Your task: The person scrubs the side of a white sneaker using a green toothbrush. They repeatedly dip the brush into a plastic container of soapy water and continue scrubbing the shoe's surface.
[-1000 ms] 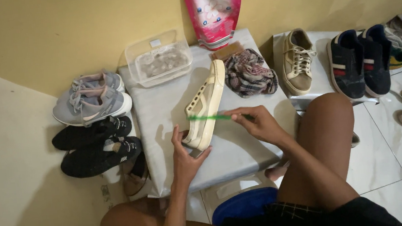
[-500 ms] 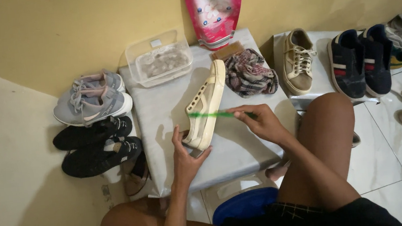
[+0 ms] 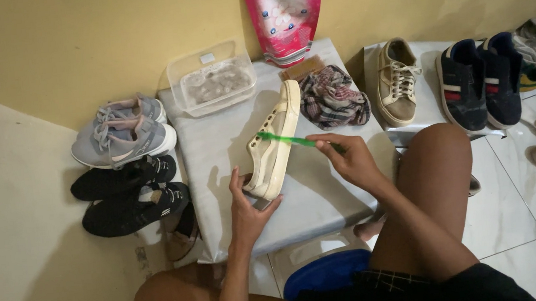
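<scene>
Little has moved: the green toothbrush [image 3: 285, 141] stays across the cream sneaker [image 3: 274, 142], pinched in the right hand [image 3: 349, 158], left hand [image 3: 247, 206] still gripping its heel

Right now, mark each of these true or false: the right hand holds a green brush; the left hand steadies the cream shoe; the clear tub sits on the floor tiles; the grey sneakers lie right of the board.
1. The right hand holds a green brush: true.
2. The left hand steadies the cream shoe: true.
3. The clear tub sits on the floor tiles: false, it sits on the grey board.
4. The grey sneakers lie right of the board: false, they lie left.
</scene>
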